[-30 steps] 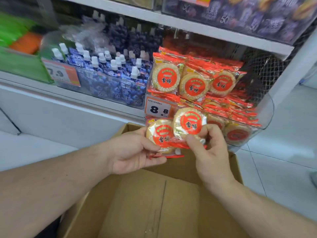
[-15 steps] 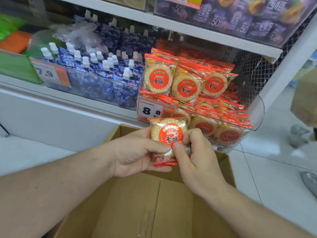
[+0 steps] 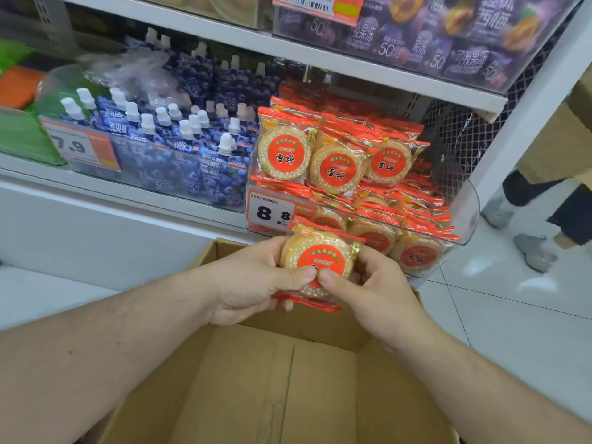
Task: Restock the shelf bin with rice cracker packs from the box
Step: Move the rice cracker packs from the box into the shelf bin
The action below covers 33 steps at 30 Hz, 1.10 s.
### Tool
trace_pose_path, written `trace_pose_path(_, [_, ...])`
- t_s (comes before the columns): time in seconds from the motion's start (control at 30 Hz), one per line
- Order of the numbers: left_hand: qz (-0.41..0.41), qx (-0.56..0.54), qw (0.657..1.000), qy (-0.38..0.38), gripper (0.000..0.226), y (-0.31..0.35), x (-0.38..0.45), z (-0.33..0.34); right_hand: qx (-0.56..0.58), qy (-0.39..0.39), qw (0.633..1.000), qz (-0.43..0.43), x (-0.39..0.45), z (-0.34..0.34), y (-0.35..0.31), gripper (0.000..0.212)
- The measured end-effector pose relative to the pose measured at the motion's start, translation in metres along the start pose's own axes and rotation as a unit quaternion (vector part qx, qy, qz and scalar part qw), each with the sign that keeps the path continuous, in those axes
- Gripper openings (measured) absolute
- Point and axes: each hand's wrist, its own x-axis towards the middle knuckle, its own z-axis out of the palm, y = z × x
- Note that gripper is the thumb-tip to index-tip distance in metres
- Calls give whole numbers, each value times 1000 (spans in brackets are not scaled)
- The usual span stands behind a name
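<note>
Both hands hold a small stack of rice cracker packs [image 3: 317,257], red-edged with a round red label, just in front of the shelf bin's lower edge. My left hand [image 3: 256,280] grips the stack from the left, thumb on the front. My right hand [image 3: 371,286] grips it from the right, thumb pressed beside the left thumb. The clear shelf bin [image 3: 464,216] holds many matching packs, three standing upright at the top front. The open cardboard box [image 3: 272,379] sits below my hands and its visible floor is bare.
A bin of blue spouted jelly pouches [image 3: 179,149] with a 7.9 price tag stands left of the cracker bin. Purple jelly packs [image 3: 448,33] fill the shelf above. A person's legs and shoes [image 3: 538,219] stand on the white tiled floor at right.
Two packs held side by side have been brought together into one stack. Both hands with the stack have stayed in front of the bin's lower edge while the view shifted.
</note>
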Motion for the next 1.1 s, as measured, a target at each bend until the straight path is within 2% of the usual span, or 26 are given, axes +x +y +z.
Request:
trace_pose_path(0.07, [8,24,1000,-5,51,2,3,1,29,-7,999,17,2,-3,1,40])
trace_pose_path(0.17, [11,62,998,-15,50,3,8,3,47,-26,998,43,5,-8,2,53])
trace_pose_path(0.27, [12,99,995,-5,61,9,18,6,53,-21,998,39,8,-15,0,51])
trace_pose_path(0.33, [31,172,985,10,64,19,24,10,60,-8,998,15,12,-24,-11,46])
trace_pose_path(0.4, [76,257,961,62,55,34,31,14,67,36,997,-19,19,-40,-28,41])
trace_pose_path(0.43, [126,293,941,115,46,40,35,15,66,72,995,-36,25,-50,-36,36])
trace_pose_path(0.47, [194,336,903,186,34,46,39,14,51,111,991,-52,31,-62,-43,33])
trace_pose_path(0.53, [326,409,794,309,14,55,45,8,-12,172,982,-80,45,-82,-52,29])
trace_pose_path(0.57, [365,435,748,344,12,56,49,2,-49,193,976,-87,52,-91,-52,28])
trace_pose_path(0.63, [377,477,695,385,18,52,58,-12,-103,216,967,-88,67,-102,-52,27])
trace_pose_path(0.7, [350,496,674,420,34,45,61,-22,-145,212,964,-74,82,-106,-48,27])
trace_pose_path(0.8, [317,485,682,446,47,35,63,-28,-182,199,962,-43,102,-104,-36,34])
trace_pose_path(0.9, [301,419,733,444,66,33,65,-33,-204,198,959,-11,114,-99,-27,42])
trace_pose_path(1.0, [284,370,771,434,81,33,65,-35,-208,249,946,-15,115,-92,-27,48])
trace_pose_path(1.1, [263,331,808,411,89,33,69,-41,-260,277,925,-17,112,-87,-29,42])
